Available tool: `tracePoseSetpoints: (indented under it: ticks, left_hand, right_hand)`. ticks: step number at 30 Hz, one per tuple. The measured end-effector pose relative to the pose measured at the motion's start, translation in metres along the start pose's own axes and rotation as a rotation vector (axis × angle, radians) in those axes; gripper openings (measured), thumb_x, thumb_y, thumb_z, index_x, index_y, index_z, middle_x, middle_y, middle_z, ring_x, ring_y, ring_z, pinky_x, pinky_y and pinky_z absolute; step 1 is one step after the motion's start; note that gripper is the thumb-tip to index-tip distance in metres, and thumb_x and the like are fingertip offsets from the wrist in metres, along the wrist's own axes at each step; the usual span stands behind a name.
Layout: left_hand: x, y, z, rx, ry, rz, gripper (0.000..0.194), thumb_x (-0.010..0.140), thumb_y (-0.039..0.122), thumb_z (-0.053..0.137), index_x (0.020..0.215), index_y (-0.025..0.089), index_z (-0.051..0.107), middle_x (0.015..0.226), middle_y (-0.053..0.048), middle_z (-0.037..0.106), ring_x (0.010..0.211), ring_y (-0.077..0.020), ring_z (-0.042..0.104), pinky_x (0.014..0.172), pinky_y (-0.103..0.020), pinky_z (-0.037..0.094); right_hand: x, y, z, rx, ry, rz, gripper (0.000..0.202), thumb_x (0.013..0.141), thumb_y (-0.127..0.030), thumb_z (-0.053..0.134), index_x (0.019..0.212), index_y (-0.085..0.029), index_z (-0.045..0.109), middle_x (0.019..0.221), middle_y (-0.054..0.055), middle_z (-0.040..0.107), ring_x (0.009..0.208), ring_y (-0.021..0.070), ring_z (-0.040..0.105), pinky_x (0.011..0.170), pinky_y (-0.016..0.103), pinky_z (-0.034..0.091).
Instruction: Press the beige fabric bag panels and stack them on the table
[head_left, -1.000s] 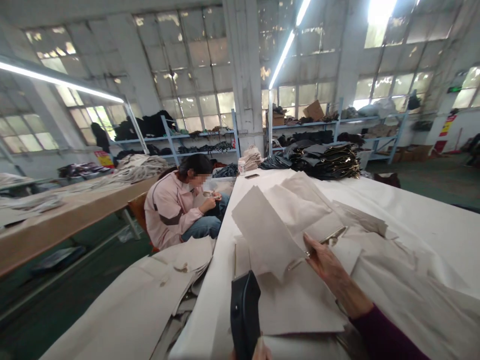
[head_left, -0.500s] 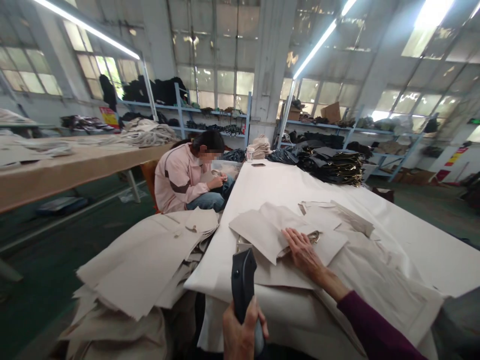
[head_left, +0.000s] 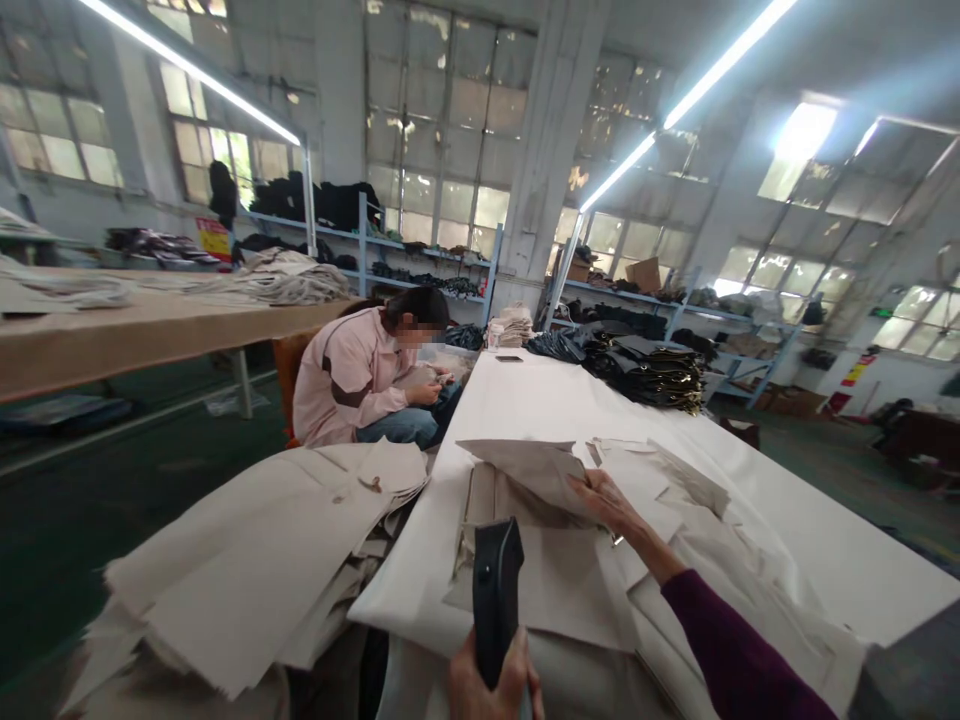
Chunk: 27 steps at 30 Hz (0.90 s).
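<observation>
My left hand (head_left: 491, 675) is wrapped round the handle of a black handheld tool (head_left: 496, 595), held upright at the table's near edge. My right hand (head_left: 600, 500) grips the right edge of a light beige fabric panel (head_left: 525, 465), whose near side is raised off the table. Under it lie more beige pieces (head_left: 574, 580), one with a folded, darker strip at the left. Other beige fabric (head_left: 757, 570) is spread beneath and beside my right forearm. The fingertips of my right hand are partly hidden by the panel.
A large pile of beige panels (head_left: 247, 560) stands left of the white table (head_left: 517, 390). Beyond it a seated person in pink (head_left: 356, 375) handles something small. Stacked dark pieces (head_left: 649, 370) and a phone (head_left: 509, 358) lie at the table's far end.
My right hand, flat on the fabric before, has taken hold of the top panel and lifted it, uncovering pieces below. The view has shifted slightly. My left hand still holds the tool.
</observation>
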<state>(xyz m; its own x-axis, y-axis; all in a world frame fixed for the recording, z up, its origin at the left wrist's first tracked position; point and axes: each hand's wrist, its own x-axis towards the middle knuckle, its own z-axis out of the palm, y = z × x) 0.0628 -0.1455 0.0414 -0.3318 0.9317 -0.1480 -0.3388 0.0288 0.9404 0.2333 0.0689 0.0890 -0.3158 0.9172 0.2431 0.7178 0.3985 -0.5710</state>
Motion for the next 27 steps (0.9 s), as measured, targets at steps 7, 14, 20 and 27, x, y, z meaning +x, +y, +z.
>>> tracePoseSetpoints:
  ticks: [7, 14, 20, 27]
  left_hand:
    - [0.014, 0.006, 0.033, -0.063, -0.128, 0.066, 0.032, 0.067, 0.046, 0.066, 0.067, 0.017, 0.051, 0.04, 0.004, 0.049, 0.031, -0.01, 0.045, 0.033, -0.02, 0.033]
    - [0.034, 0.016, 0.059, -0.024, -0.242, 0.086, 0.031, 0.075, 0.045, 0.059, 0.071, 0.014, 0.053, 0.045, 0.003, 0.051, 0.033, -0.0091, 0.045, 0.035, -0.019, 0.035]
    - [0.061, 0.03, 0.074, -0.008, -0.244, 0.118, 0.04, 0.075, 0.05, 0.059, 0.056, 0.015, 0.053, 0.04, 0.001, 0.051, 0.033, -0.009, 0.043, 0.037, -0.021, 0.034]
    - [0.073, 0.043, 0.075, -0.007, -0.334, 0.099, 0.043, 0.075, 0.051, 0.058, 0.054, 0.014, 0.055, 0.04, -0.001, 0.054, 0.034, -0.0096, 0.045, 0.039, -0.021, 0.035]
  right_hand:
    - [-0.009, -0.006, 0.002, 0.076, -0.083, -0.021, 0.029, 0.092, -0.037, 0.052, 0.08, -0.013, 0.06, 0.068, -0.005, 0.058, 0.054, 0.0096, 0.055, 0.05, 0.023, 0.047]
    - [-0.027, -0.01, -0.012, 0.103, -0.168, -0.083, 0.039, 0.091, -0.043, 0.049, 0.063, -0.016, 0.05, 0.053, -0.009, 0.038, 0.042, 0.0064, 0.037, 0.042, 0.02, 0.031]
    - [-0.038, -0.011, -0.014, 0.131, -0.157, -0.056, 0.043, 0.088, -0.05, 0.043, 0.058, -0.021, 0.038, 0.054, -0.009, 0.025, 0.045, 0.0079, 0.024, 0.044, 0.024, 0.018]
    - [-0.034, -0.005, -0.011, 0.177, -0.157, -0.047, 0.042, 0.086, -0.053, 0.04, 0.059, -0.021, 0.036, 0.057, -0.007, 0.024, 0.05, 0.0089, 0.022, 0.045, 0.025, 0.017]
